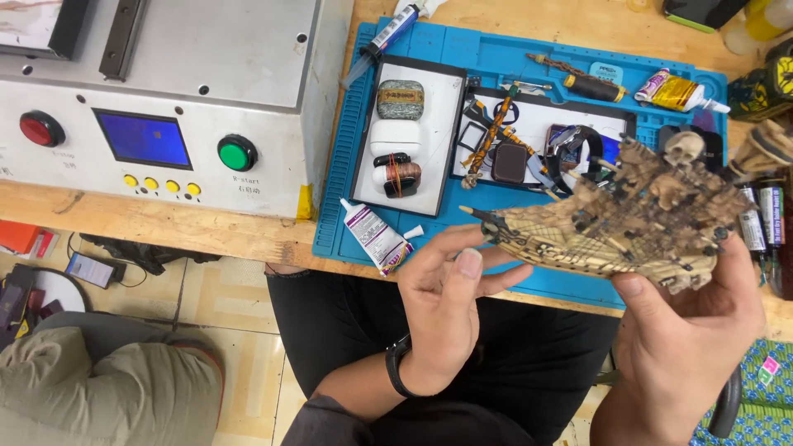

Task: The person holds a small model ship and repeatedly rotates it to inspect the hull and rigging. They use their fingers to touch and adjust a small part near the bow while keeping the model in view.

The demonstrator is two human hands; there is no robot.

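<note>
Right hand (686, 339) gripped tan model ship (628, 219) from below, thumb on hull. Left hand (446, 306) lay open, fingertips touching the bow, above the blue work mat (462, 58).

wooden bench (165, 227), blue mat (462, 58), grey machine (206, 58)

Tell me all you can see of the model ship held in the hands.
The model ship is tan and brown, looks like carved wood or bone, with a pointed bow toward the left, a ribbed hull, crowded small figures on deck and a skull shape at the stern. It is held tilted above the blue mat. The right hand grips its hull from below; the left hand touches near the bow.
</note>
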